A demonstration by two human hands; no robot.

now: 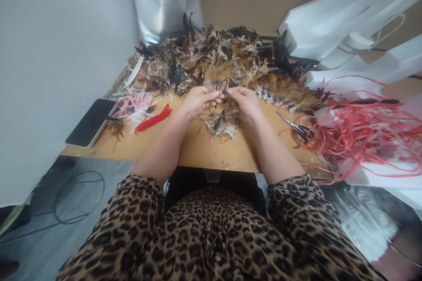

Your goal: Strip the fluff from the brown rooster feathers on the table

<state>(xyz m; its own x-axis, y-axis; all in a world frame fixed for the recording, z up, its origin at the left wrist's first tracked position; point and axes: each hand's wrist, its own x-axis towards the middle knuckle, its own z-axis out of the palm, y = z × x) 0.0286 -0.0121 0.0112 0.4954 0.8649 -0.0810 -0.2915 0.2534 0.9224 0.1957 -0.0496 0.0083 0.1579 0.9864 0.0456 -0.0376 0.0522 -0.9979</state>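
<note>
My left hand (198, 100) and my right hand (244, 100) meet over the middle of a small wooden table (198, 149). Both have their fingers pinched together on a small bunch of brown and white feathers (221, 124) that hangs down from the fingertips onto the tabletop. Just beyond the hands lies a big heap of brown, tan and black feathers (227, 63) across the back of the table.
A red strip (153, 119) and pale trimmings (133, 104) lie left of my hands, with a black phone (92, 122) at the table's left edge. Scissors (294, 125) and tangled red cord (359, 134) lie right. A silver bag (166, 0) and white bags (349, 22) stand behind.
</note>
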